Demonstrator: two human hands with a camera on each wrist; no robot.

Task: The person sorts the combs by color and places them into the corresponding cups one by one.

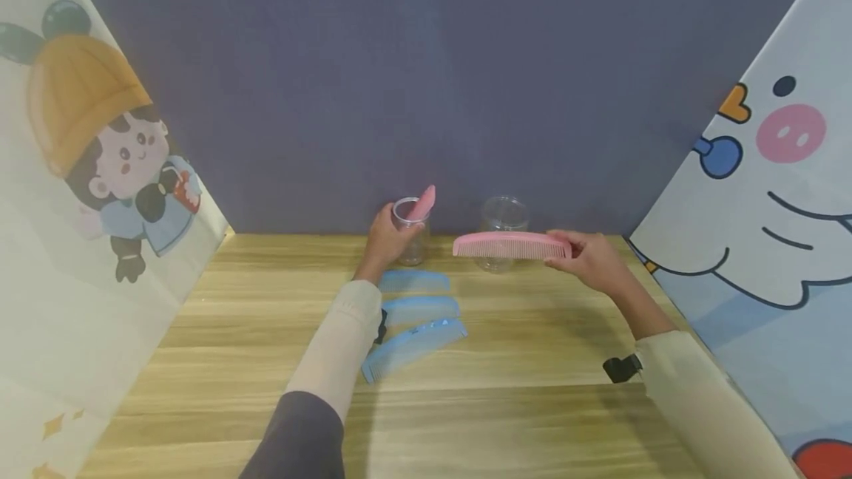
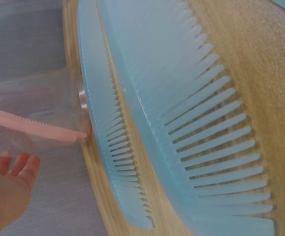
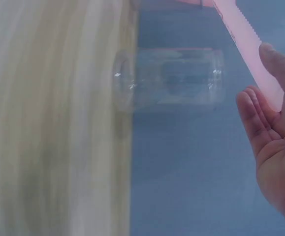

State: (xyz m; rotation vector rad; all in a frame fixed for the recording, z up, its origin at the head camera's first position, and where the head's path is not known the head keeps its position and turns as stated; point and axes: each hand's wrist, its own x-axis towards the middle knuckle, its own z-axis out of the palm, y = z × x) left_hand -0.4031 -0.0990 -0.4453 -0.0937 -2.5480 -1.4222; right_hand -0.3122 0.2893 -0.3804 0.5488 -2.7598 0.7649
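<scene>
At the back of the table, my left hand (image 1: 387, 241) holds a clear plastic jar (image 1: 416, 246) around its side. A pink comb (image 1: 423, 203) stands tilted inside that jar, one end poking above the rim. My right hand (image 1: 587, 261) pinches a second pink comb (image 1: 509, 241) by one end, teeth downward. In the head view this comb crosses in front of another clear jar (image 1: 504, 211); the right wrist view shows that jar (image 3: 172, 78) apart from the hand. Three blue combs lie near my left forearm: a far one (image 1: 414, 281), a middle one (image 1: 422, 308) and a near one (image 1: 416, 344).
The wood-grain table (image 1: 519, 427) ends at a dark grey back panel (image 1: 426, 80). Side panels with cartoon prints stand at the left (image 1: 53, 242) and right (image 1: 752, 242).
</scene>
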